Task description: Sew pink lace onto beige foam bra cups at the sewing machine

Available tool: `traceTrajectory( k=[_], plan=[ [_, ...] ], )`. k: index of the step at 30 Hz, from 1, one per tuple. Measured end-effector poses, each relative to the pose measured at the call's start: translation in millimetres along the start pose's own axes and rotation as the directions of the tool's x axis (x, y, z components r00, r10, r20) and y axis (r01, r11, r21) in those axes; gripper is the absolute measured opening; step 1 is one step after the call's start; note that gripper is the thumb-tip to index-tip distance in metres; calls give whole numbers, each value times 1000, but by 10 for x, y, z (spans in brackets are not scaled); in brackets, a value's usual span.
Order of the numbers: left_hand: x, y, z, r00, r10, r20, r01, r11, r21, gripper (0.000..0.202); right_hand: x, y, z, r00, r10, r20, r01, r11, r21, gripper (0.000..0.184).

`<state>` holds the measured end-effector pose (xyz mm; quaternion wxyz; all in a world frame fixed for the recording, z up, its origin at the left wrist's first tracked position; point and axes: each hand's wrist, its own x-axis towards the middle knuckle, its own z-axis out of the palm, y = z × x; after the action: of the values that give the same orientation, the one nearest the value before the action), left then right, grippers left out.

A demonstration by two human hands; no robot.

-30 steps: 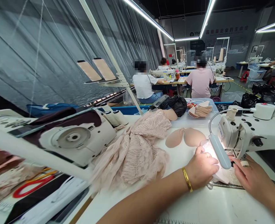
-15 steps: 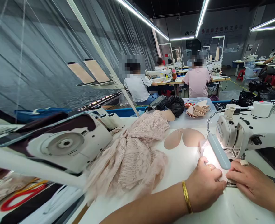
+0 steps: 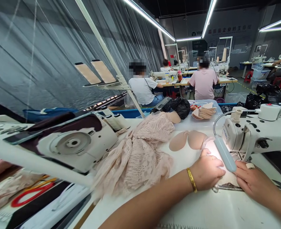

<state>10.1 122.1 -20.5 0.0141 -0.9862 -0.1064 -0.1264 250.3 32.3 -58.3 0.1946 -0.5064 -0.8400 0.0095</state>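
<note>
While two hands [image 3: 206, 171] [image 3: 250, 183] press fabric [image 3: 213, 149], two cups [image 3: 188, 141] beside.

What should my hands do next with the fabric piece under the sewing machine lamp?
Probably ease the fabric piece a little further under the sewing machine: the left hand and right hand both lie flat on it beside the lamp.

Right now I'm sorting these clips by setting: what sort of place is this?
Most likely a garment sewing factory, probably for lingerie: an industrial sewing machine at the bench, a lace fabric pile and bra cups beside it, and other people seated at sewing stations behind.
</note>
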Motion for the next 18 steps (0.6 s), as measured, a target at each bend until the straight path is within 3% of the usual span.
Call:
traceTrajectory(
  k=[7, 11, 14, 16, 18],
  plan=[
    [116, -246, -1, 996, -47, 77, 51, 997, -56, 21, 6, 32, 105, 999, 48, -19, -50, 991, -123, 36],
    [165, -185, -79, 984, -99, 147, 95, 995, 39, 11, 10, 47, 94, 1000, 25, -12, -27, 988, -155, 30],
    [-21, -57, -332, 979, -166, 120, 154, 982, 107, 13, 9, 37, 64, 999, 23, -34, -27, 991, -130, 33],
    [-296, 1, -586, 961, -276, 25, 273, 958, 87, 15, -17, 63, 70, 998, 12, -65, -18, 996, -85, 32],
    [-651, 42, -850, 889, -445, -108, 451, 891, 45, 21, -66, 141, 127, 993, -16, -116, 13, 999, -32, 27]
  ],
)
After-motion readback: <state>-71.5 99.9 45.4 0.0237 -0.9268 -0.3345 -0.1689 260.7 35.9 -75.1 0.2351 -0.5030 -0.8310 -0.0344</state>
